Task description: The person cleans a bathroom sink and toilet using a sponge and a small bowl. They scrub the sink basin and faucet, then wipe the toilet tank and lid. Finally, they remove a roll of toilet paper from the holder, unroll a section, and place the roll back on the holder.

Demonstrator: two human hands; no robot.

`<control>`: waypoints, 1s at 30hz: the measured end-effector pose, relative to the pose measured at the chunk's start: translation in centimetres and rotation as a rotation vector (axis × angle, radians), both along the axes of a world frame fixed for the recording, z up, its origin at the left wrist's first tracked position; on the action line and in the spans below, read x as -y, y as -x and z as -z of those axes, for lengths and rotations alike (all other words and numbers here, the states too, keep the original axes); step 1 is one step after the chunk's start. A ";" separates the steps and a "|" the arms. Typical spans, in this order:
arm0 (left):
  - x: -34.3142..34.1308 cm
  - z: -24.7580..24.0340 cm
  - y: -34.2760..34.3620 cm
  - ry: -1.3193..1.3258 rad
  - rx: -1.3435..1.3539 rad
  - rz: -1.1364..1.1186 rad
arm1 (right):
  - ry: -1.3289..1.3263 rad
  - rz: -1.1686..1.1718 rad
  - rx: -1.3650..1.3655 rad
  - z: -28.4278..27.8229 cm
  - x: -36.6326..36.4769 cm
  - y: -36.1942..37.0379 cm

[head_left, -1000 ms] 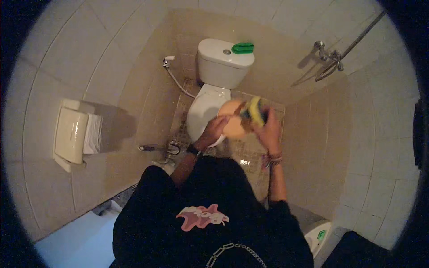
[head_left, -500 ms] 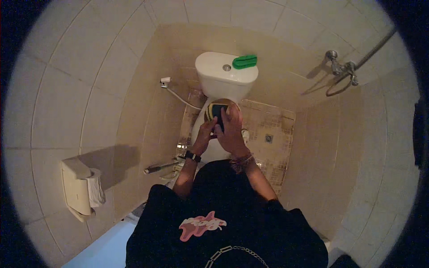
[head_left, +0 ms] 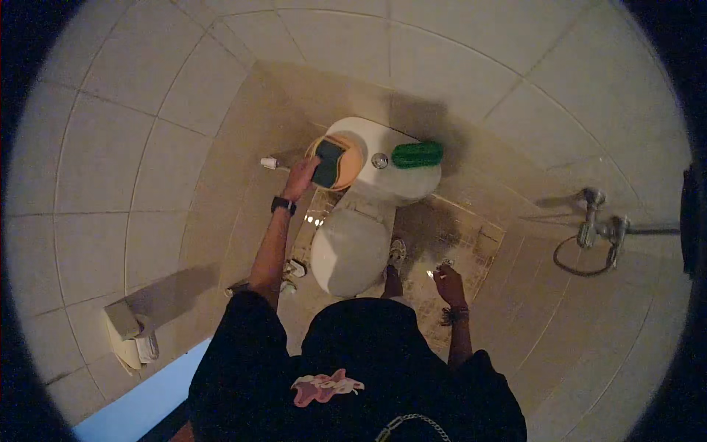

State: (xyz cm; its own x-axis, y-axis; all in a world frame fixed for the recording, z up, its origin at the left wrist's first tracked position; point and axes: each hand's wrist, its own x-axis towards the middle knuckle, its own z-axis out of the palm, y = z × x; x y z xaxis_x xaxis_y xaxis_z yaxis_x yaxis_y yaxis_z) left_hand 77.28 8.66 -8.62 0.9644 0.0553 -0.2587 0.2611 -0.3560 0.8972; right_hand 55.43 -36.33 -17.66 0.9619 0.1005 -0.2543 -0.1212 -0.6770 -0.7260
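My left hand (head_left: pixel 300 180), with a dark watch on the wrist, grips a dark green scouring pad (head_left: pixel 326 163) edged in yellow. The pad lies against a round orange dish-like piece (head_left: pixel 353 160), held with it over the left end of the white toilet cistern (head_left: pixel 403 184). Whether the two are joined, I cannot tell. Low on the right, my right hand (head_left: pixel 448 286) hangs above the tiled floor, its fingers loosely bent and nothing visible in them. On the cistern lid, right of the round flush button (head_left: pixel 379 160), rests a green scrubbing pad (head_left: pixel 417 155).
Below the cistern is the toilet with its white lid (head_left: pixel 350 250) down. A spray nozzle (head_left: pixel 269 163) hangs on the left wall, nearer a paper holder (head_left: pixel 121 335). Metal taps with a hose (head_left: pixel 589 232) stick out at the right. My shoe (head_left: pixel 398 252) stands beside the toilet.
My hands have parted. The left has carried the pad and orange piece up and left to the cistern; the right has let go and dropped to the lower right. The view has shifted.
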 end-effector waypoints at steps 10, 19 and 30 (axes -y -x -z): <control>6.5 9.5 15.3 -0.116 -0.126 -0.048 | 0.261 -0.191 0.529 -5.5 -8.9 -25.3; 4.2 9.8 33.0 0.272 -0.335 -0.760 | 0.500 -0.294 0.399 -0.9 -11.7 -31.4; 6.6 8.6 45.7 0.410 -0.446 -1.258 | 0.247 -0.649 0.080 4.8 -22.8 -11.7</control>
State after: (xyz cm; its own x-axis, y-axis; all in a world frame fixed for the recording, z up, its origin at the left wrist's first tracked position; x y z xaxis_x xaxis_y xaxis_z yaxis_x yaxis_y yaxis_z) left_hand 31.62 2.03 -17.18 0.1583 0.6590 -0.7353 0.4933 0.5923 0.6371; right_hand 67.09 -13.57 -22.51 0.7437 0.6097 -0.2743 0.4112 -0.7406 -0.5314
